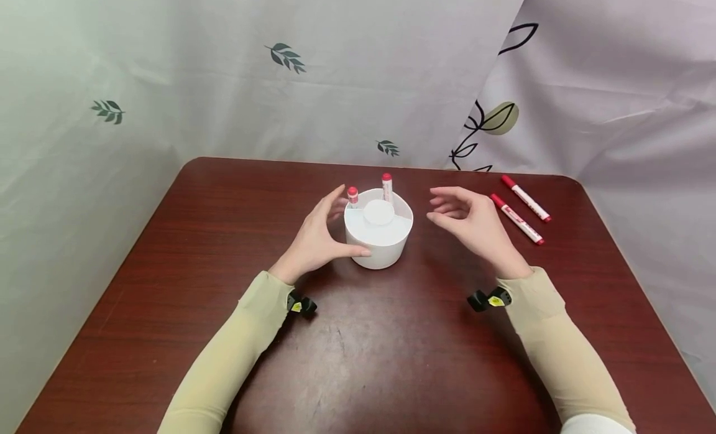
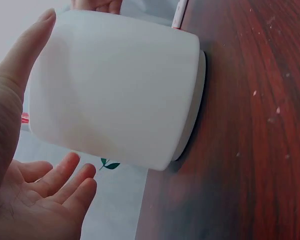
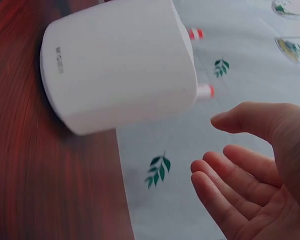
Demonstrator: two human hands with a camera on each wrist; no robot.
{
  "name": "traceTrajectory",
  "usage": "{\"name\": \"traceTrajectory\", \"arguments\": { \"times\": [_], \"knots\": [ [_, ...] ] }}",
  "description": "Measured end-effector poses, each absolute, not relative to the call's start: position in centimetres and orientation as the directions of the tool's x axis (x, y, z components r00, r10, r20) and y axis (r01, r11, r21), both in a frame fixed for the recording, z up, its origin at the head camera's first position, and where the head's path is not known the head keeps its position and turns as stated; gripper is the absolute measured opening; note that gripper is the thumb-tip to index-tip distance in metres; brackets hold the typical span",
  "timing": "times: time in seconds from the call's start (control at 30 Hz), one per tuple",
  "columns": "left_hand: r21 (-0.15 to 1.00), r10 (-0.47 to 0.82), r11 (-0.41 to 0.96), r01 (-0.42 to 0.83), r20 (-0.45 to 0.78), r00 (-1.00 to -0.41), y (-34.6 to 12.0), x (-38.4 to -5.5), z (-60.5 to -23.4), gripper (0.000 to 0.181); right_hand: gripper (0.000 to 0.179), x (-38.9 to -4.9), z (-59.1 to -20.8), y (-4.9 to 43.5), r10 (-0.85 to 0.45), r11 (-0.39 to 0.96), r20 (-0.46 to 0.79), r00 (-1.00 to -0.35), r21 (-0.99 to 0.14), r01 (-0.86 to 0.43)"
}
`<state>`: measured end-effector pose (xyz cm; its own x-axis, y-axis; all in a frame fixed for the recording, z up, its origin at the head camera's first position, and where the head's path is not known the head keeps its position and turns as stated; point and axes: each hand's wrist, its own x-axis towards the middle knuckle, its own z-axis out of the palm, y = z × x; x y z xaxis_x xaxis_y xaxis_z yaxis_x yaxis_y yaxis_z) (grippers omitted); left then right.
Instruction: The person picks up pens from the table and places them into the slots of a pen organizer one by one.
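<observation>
A round white desk organizer (image 1: 380,253) with divided compartments stands upright on the table. Two red-capped markers, a left one (image 1: 353,195) and a rear one (image 1: 388,186), stand in it with their caps up. My left hand (image 1: 316,235) is spread around the organizer's left side, thumb across the front and fingers toward the back. In the left wrist view a gap shows between those fingertips (image 2: 87,172) and the white wall; whether the thumb touches cannot be told. Off to the organizer's right, my right hand (image 1: 475,222) hovers with loosely bent fingers, holding nothing.
Two more red-and-white markers, a farther one (image 1: 526,199) and a nearer one (image 1: 517,219), lie side by side at the back right of the brown table (image 1: 358,372). A pale curtain (image 1: 224,98) with leaf prints hangs behind the table.
</observation>
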<state>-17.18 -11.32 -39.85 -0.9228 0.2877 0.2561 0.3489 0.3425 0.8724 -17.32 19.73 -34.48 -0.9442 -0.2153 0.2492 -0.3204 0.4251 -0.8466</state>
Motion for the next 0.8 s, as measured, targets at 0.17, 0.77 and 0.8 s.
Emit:
{"name": "traceTrajectory", "arguments": {
  "times": [0.17,0.77,0.8],
  "knots": [
    [0.875,0.294,0.349,0.334,0.237,-0.926,-11.3,-17.2,-39.6,0.120,0.042,-17.4,-35.4,22.0,-0.169,0.415,0.267,-0.949,-0.854,-0.314],
    [0.863,0.267,0.414,0.290,0.190,-0.945,-10.1,-17.5,-39.3,0.112,0.042,-16.6,-32.7,29.9,0.116,0.451,0.286,-0.951,-0.868,-0.207],
    [0.863,0.266,0.415,0.289,0.188,-0.945,-10.1,-17.5,-39.3,0.111,0.042,-16.6,-32.6,30.3,0.133,0.479,0.290,-0.948,-0.856,-0.195]
  ]
}}
